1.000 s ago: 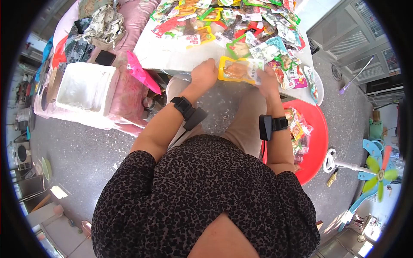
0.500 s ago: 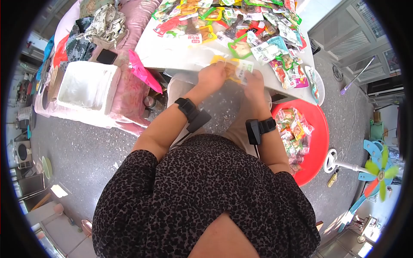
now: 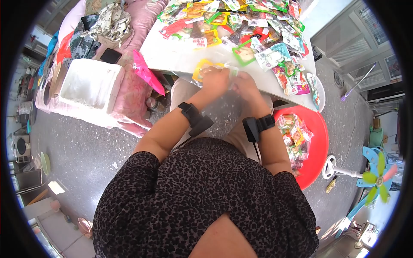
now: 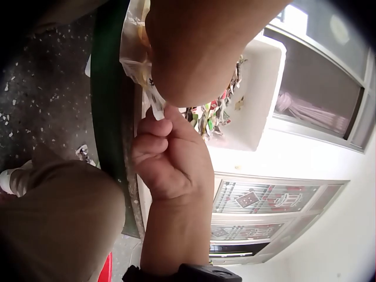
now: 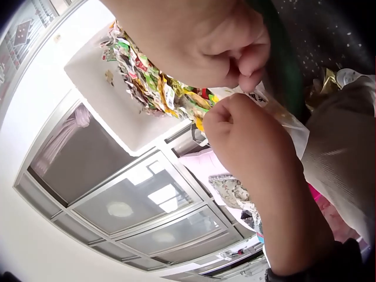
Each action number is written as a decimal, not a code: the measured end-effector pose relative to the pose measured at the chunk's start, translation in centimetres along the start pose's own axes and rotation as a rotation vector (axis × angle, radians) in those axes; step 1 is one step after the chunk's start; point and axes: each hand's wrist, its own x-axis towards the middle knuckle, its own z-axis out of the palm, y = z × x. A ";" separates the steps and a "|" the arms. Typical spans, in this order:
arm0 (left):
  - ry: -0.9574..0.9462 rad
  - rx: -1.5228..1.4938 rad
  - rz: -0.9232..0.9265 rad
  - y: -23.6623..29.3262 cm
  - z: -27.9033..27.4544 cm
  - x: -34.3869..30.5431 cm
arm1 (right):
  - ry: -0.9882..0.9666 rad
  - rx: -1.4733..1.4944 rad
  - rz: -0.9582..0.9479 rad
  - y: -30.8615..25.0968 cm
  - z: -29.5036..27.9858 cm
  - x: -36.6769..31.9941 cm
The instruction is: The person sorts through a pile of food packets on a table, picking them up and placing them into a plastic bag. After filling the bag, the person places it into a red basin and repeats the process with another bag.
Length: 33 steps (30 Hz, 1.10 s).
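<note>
Above the lap, by the table's front edge, the left hand [image 3: 215, 81] grips a yellow-edged clear food packet [image 3: 201, 69]. Its fingers curl over the packet's right part. Close beside it, the right hand [image 3: 246, 86] pinches the packet's pale right end. In the left wrist view the right hand [image 4: 170, 155] has curled fingers at a white strip of the packet [image 4: 157, 110], below the large, near left hand [image 4: 194, 53]. The right wrist view shows the left hand [image 5: 252, 129] against the right hand [image 5: 223, 47], with clear plastic [image 5: 291, 126] hanging beyond.
Many colourful packets [image 3: 269, 58] lie heaped on the white table [image 3: 161, 56]. A red basin [image 3: 316, 146] with more packets stands on the floor at right. At left are a white foam box [image 3: 90, 86], a pink bag [image 3: 146, 75] and a phone [image 3: 110, 56].
Both hands have moved left with the packet. They are closer together, and the left hand covers more of it. The camera view has shifted slightly.
</note>
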 end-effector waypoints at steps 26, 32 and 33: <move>-0.103 -0.222 -0.159 -2.9 1.4 1.7 | 0.508 -1.196 -0.631 -1.4 -1.8 6.9; -0.078 -0.183 -0.153 -2.9 1.8 1.6 | 0.533 -1.436 -0.579 -1.0 -1.7 8.4; -0.072 -0.175 -0.149 -3.0 1.9 1.5 | 0.523 -1.425 -0.622 -0.8 -1.8 8.5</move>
